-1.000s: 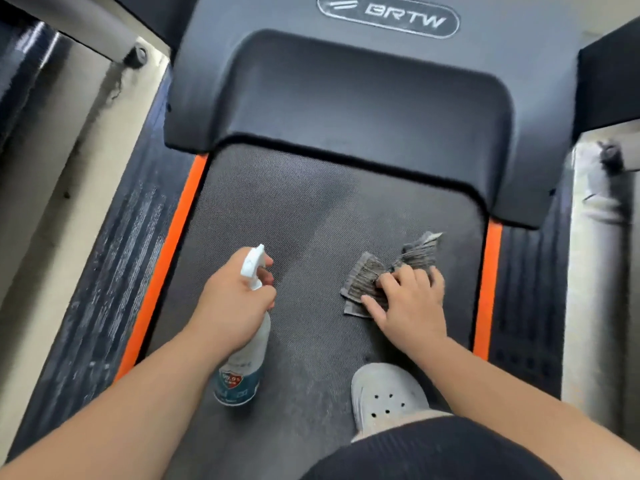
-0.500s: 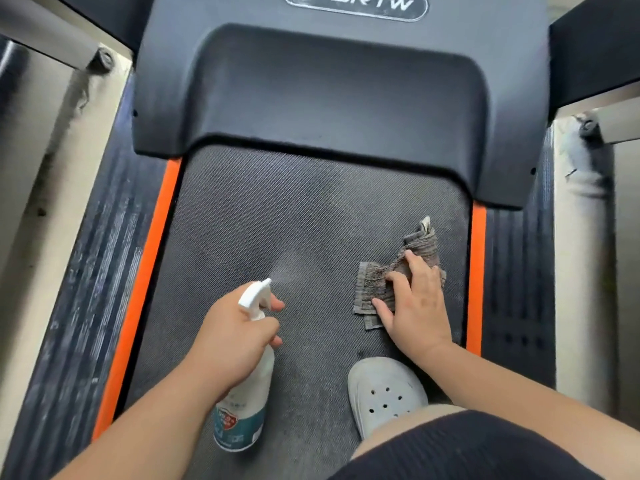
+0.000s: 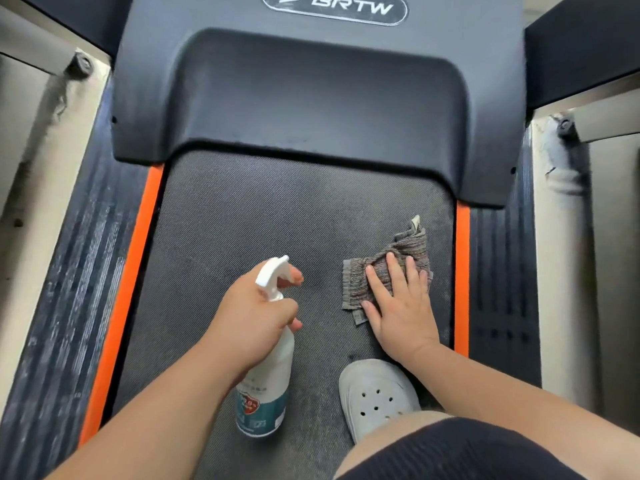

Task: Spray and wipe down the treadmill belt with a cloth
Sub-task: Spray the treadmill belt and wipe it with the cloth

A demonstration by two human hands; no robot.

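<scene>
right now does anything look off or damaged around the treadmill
Mostly fine. The cloth is crumpled rather than flat under the right hand, and the pale frame post to the right of the belt looks scuffed and chipped.

On both sides of the machine lies a pale beige floor, dusty and stained, crossed at the upper left corner and the upper right corner by light metal bars with dark bolts, and soft even light falls over all, without hard shadows.
</scene>
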